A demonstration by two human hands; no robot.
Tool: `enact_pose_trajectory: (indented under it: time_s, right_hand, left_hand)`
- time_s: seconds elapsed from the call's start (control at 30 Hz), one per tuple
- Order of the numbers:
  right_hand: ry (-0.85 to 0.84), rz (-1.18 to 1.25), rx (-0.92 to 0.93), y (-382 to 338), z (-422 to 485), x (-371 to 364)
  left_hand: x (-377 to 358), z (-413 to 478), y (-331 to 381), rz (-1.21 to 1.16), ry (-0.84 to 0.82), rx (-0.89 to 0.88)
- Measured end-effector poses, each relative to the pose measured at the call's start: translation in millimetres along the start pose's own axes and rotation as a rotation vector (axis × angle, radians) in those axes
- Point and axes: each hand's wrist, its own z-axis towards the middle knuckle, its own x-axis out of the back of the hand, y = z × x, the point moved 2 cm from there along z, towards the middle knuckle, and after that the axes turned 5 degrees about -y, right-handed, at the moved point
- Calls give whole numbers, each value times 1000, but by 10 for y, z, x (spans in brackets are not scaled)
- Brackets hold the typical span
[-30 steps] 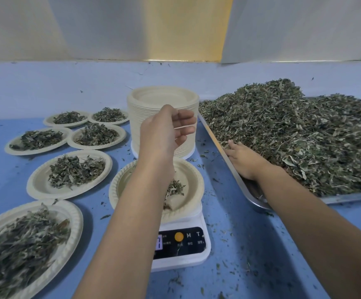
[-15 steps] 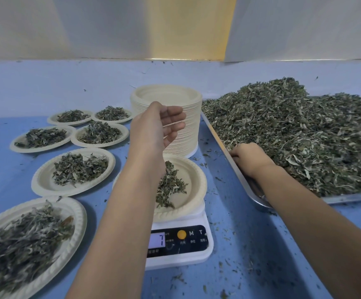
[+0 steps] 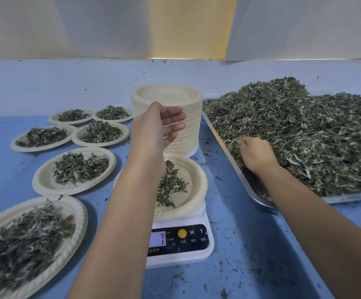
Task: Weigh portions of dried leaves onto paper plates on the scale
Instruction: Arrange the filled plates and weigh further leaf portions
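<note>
- Down they go! Since a second ago the left hand (image 3: 155,126) has dropped its pinch, and the small pile of dried green leaves (image 3: 168,184) on the round cream paper plate (image 3: 199,186) has grown.
- That plate sits on the white digital kitchen scale (image 3: 186,255), whose lit display (image 3: 158,239) now reads 7.
- Left hand hovers over the plate's twelve o'clock rim, fingers loosely curled, palm empty.
- Right hand (image 3: 257,154), at three o'clock from the plate, is knuckles-up with its fingertips buried in the big heap of dried leaves (image 3: 293,137) on the silver metal tray (image 3: 347,198); whether it grips any, I cannot tell.
- Tall stack of cream paper plates (image 3: 188,134) stands at twelve o'clock from the scale, just beside the tray.
- Six filled paper plates (image 3: 43,182) fan from seven to eleven o'clock on the blue tabletop (image 3: 250,244).
</note>
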Motion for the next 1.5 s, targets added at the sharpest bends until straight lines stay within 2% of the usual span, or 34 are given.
enact_pose_trajectory:
  time_s: [0.13,0.23,0.37,0.47,0.57,0.67,0.93,1.13,1.23,1.37,1.5]
  right_hand:
    - [135,388,-48,-57,-38,137]
    - [176,732,-1,-210,-137,240]
    - [144,973,98,-551,-267,317]
    - [10,1137,241,-885,-453,334]
    - [-152,1056,442,-1194,-646,238]
    - [-251,940,560,-1378,-764,95]
    - [-373,740,613,-1354,-822,-66]
    - [-439,789,576,-1298,-806,-106]
    - [-328,843,517,-1265,-795,-91]
    - [-107,1021,315,-1127,-748,-117]
    - [-141,1227,93,-1000,-736,-192]
  left_hand:
    - [11,4,18,-3,9,-1]
    - [62,1,70,-14,18,-11]
    - [231,9,149,5,60,-25]
    - [413,12,203,27,107,-36]
    - [604,11,241,16,163,-48]
    - [740,6,254,0,191,-52]
    - [780,46,233,-28,194,-49]
    - [804,47,229,-17,195,-60]
    - [834,60,192,28,212,-40]
    - [913,98,36,232,212,42]
    - [979,155,-148,378,187,139]
